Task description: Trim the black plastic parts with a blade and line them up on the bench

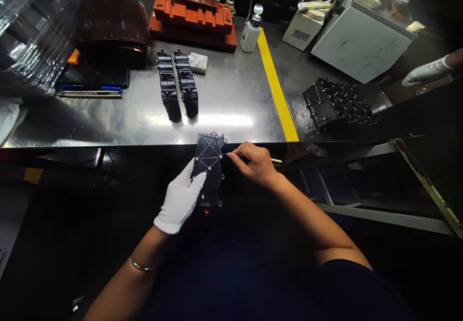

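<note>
My left hand (181, 196), in a white glove, grips a flat black plastic part (211, 149) just in front of the bench edge. Its thumb lies across the part's face, which has crossed ribs, small round studs and ring-shaped lugs along the right side. My bare right hand (255, 162) is closed around a slim tool (277, 161) whose pale end sticks out behind the fist. The tool's thin tip points at the right edge of the part; whether it touches cannot be made out. Most of the tool is hidden by the fingers.
Two long black parts (169, 87) stand side by side on the metal bench (231, 101), near a white block (198, 63). Behind are an orange fixture (193, 19) and a white pump bottle (250, 36). Right of a yellow stripe (277, 87) sit stacked black parts (336, 101); another person's gloved hand (425, 72) shows beyond.
</note>
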`<state>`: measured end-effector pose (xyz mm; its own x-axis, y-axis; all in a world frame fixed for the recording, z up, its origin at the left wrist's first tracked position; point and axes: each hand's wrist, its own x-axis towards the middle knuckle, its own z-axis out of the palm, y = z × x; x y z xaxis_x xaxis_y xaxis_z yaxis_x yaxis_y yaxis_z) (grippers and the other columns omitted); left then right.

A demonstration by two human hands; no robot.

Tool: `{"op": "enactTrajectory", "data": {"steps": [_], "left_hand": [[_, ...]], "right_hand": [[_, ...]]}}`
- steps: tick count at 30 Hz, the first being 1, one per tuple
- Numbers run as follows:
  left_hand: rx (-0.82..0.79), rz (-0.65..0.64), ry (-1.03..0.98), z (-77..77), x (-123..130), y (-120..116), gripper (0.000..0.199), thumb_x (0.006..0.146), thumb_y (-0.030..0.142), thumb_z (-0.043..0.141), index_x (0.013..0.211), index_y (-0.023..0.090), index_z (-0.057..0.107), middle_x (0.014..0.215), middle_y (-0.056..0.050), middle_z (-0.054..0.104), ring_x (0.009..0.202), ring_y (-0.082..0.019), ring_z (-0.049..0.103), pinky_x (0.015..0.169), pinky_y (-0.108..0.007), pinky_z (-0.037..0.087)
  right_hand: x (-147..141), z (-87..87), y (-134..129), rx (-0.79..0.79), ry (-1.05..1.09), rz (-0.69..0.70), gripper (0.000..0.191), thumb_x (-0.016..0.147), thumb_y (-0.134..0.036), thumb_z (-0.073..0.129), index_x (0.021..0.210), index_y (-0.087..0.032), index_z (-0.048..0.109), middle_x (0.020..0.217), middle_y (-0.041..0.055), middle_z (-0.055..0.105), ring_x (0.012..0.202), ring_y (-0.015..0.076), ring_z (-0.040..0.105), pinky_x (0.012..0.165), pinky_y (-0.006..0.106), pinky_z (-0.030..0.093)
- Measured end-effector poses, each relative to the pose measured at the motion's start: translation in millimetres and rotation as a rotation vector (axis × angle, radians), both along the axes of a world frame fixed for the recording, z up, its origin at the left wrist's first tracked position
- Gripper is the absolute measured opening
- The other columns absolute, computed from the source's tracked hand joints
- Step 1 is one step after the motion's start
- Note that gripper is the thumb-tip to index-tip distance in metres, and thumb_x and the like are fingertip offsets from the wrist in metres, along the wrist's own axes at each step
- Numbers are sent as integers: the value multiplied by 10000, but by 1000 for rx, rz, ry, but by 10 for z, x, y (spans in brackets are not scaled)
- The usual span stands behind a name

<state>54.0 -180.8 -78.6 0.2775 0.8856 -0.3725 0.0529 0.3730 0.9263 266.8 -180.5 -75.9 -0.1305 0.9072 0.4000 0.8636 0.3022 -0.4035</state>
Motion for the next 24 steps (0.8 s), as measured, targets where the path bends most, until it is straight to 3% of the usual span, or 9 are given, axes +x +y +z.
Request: {"op": "enactTrajectory", "data": {"steps": [9, 15, 24], "left_hand": [[10, -16, -36, 41, 10, 19, 601, 816, 408, 628, 1370, 219, 490, 1295, -39, 633, 1173, -234, 587, 1019, -338, 433], [-10, -23, -30, 43, 7, 13, 627, 812, 416, 634, 1388, 232, 468, 1230, -40, 672, 1086, -229, 635, 963, -340, 480], [18, -21, -37, 12, 17, 12, 615, 818, 418, 619, 1384, 228, 472, 1249, -42, 660, 1107, -227, 623, 977, -337, 469]], "right_hand": [[-34, -25, -14, -52, 68, -24, 275, 914, -333, 526, 712, -173, 621, 685, 33, 654, 624, 121, 599, 589, 230, 421], [-33, -6, -40, -79, 97, -30, 265, 902, -321, 547, 699, -166, 619, 666, 26, 641, 603, 116, 584, 577, 226, 411], [-161, -30, -138, -67, 53, -124, 283, 912, -321, 525, 684, -173, 606, 669, 27, 640, 602, 121, 591, 555, 229, 394]]}}
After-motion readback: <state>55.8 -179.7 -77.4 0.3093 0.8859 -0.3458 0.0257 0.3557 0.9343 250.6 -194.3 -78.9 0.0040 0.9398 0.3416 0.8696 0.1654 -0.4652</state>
